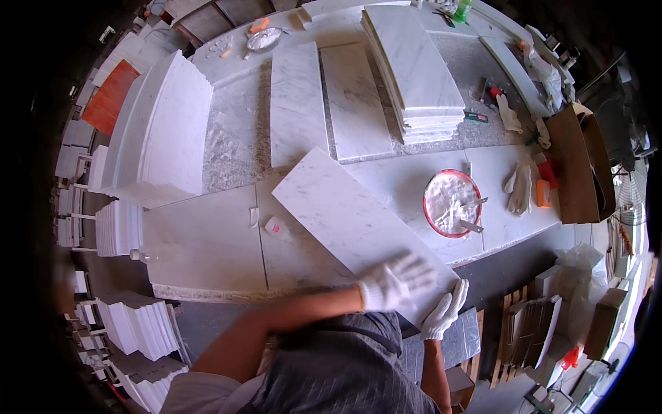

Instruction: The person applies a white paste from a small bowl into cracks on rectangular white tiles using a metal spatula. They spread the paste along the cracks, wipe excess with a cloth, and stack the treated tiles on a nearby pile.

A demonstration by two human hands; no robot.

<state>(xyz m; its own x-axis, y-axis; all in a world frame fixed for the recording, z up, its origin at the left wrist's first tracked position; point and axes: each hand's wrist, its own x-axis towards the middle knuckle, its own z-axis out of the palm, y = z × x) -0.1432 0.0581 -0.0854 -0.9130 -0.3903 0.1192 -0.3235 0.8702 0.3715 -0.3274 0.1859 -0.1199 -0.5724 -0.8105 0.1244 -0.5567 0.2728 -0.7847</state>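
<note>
A long white marble slab (352, 214) with grey veins lies slantwise, its near end jutting past the bench's front edge toward my body. My left hand (396, 281), in a white knit glove, is over the slab's near part with fingers spread, slightly blurred. My right hand (445, 312), gloved alike, rests against the slab's right near edge, fingers stretched out. To the right of the slab stands a red-rimmed bowl (452, 186) of white paste, with two putty knives (472, 226) in it. A small white bottle (277, 228) lies left of the slab.
Two slabs (296, 103) lie behind, beside a slab stack (420, 76). Tall white slabs (172, 131) stand left. Gloves (518, 188), an orange block (543, 194) and a cardboard box (579, 165) are at right. A clear bottle (155, 253) lies front left; a pallet (507, 338) is below right.
</note>
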